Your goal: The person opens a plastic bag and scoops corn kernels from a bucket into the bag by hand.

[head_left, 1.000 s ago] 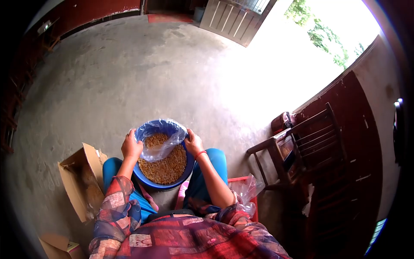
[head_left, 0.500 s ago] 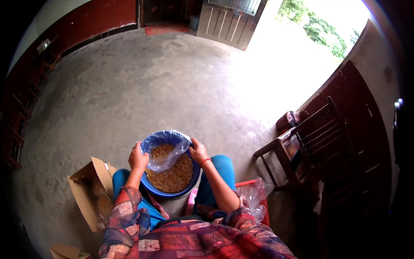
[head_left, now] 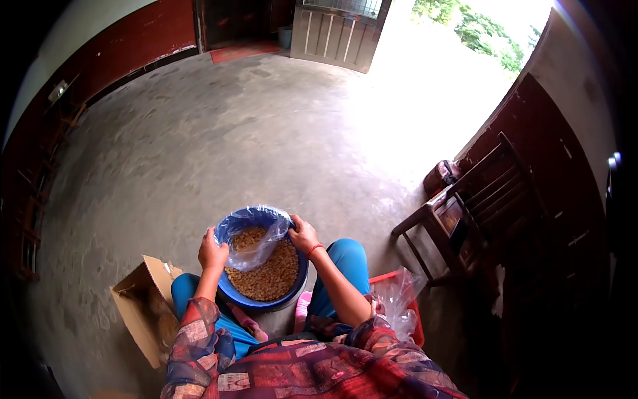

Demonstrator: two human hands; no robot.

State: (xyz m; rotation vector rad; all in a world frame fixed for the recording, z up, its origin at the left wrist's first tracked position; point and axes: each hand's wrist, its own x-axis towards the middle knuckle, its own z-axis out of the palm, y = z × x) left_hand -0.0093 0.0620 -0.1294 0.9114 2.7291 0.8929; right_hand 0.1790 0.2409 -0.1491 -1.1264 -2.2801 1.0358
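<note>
Between my knees sits a blue basin (head_left: 232,291) filled with small golden-brown pieces (head_left: 274,274) whose kind I cannot make out. A clear plastic bag (head_left: 256,256) is spread over the far part of the basin. My left hand (head_left: 212,253) is closed on the bag's left edge, and my right hand (head_left: 304,235), with a red bracelet at the wrist, pinches its right edge near the basin rim. Several fingers of both hands are partly hidden. Some of the pieces show through or under the film.
An open cardboard box (head_left: 143,309) stands by my left leg. To my right is a red tray (head_left: 419,322) with clear plastic bags (head_left: 402,302). Farther right stands a wooden chair (head_left: 458,226). Ahead are concrete floor (head_left: 199,133) and an open door (head_left: 339,33) beside bright daylight.
The view has shifted slightly. Both hands still grip the bag over the basin, and the film between them hangs a little differently, with its lower edge slightly farther down.
</note>
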